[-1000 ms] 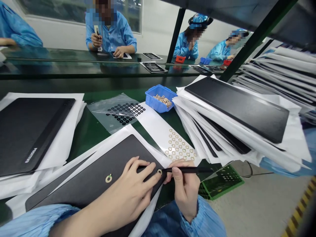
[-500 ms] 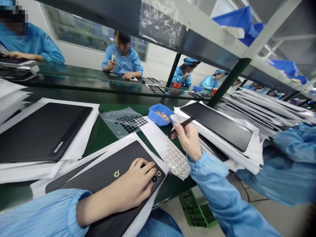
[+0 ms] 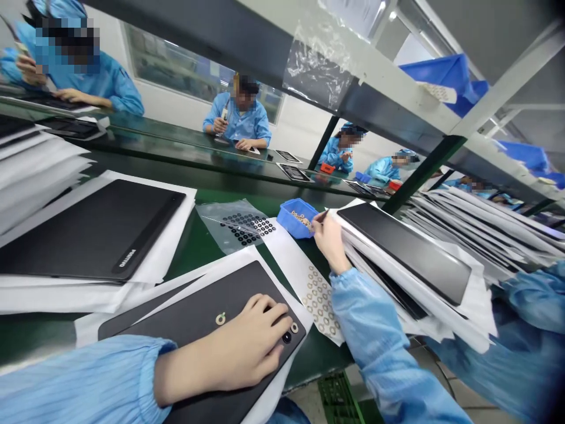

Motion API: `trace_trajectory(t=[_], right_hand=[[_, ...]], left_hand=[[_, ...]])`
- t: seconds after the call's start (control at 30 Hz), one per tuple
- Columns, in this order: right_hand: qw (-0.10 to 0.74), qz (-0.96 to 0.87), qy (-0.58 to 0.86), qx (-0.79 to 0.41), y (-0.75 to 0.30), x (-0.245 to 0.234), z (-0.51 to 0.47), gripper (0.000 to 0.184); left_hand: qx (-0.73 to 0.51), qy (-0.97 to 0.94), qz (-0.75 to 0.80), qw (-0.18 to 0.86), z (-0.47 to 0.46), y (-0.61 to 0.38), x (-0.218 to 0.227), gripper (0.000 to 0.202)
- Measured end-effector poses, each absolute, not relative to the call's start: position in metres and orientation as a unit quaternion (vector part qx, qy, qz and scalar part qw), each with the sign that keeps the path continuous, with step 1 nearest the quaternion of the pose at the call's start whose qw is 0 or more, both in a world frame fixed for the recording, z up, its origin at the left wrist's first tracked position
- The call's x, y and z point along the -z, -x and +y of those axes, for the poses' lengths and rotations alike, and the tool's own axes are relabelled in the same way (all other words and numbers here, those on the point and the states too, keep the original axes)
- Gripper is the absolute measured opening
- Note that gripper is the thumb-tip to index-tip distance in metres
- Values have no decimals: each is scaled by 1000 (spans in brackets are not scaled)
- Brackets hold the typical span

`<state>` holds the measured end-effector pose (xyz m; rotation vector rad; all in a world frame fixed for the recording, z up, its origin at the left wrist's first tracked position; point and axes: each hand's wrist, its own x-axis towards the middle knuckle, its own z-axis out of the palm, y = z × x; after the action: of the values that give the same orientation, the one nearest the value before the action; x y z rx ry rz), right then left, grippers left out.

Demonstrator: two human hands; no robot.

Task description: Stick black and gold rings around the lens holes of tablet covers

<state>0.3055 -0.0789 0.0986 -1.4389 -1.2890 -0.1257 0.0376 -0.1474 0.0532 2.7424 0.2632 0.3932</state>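
Note:
My left hand (image 3: 247, 341) lies with fingers spread on a dark tablet back (image 3: 198, 312), near its camera corner. A gold ring sticker (image 3: 220, 318) with a green tab sits on the tablet; another ring (image 3: 294, 328) is beside the black lens (image 3: 286, 337). My right hand (image 3: 330, 238) is closed on slim dark tweezers (image 3: 324, 215), mostly hidden by the fingers, at the right rim of a blue bin (image 3: 295, 224) holding small gold rings (image 3: 302, 219). Below the bin lies a white sheet of gold ring stickers (image 3: 322, 297).
A clear bag of black rings (image 3: 247, 228) lies behind the tablet. Stacks of tablets with paper between them stand left (image 3: 88, 229) and right (image 3: 410, 250). A shelf (image 3: 353, 76) crosses overhead. Co-workers (image 3: 241, 121) sit across the bench. A green crate (image 3: 338, 397) is below.
My right hand has moved from above the sticker sheet to the blue bin's right rim, with the tweezers. My left hand keeps its place on the tablet. The whole view has shifted slightly.

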Motion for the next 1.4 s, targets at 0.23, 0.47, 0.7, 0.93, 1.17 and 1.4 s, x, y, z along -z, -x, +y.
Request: trace_trajectory(t=[0.23,0.47,0.7,0.93,1.17,1.4], right_hand=[[562,-534,626,-87,-289,-90,-143,25],[640,-380,640,-192,-214,-30,-239,20],[665,-375,638,-105,-201,-11,-244,14],[648,-418,632,-76,-199,-11,-243,10],[613,-425,662,-67,-201,-14,-244,9],[568,-387,710,-150,-203,-24,-240,18]], left_hand=[[-144,-967,89,190,-144,-41,-48,23],[-139,-965,83,205,-142,-43,-49,27],[-127,-968,86,200,-142,-44,-49,25],[-120,-969,84,199,-142,-45,-48,27],[-117,-968,81,207,-141,-46,-46,28],[-118,-970,77,199,-142,-45,-45,29]])
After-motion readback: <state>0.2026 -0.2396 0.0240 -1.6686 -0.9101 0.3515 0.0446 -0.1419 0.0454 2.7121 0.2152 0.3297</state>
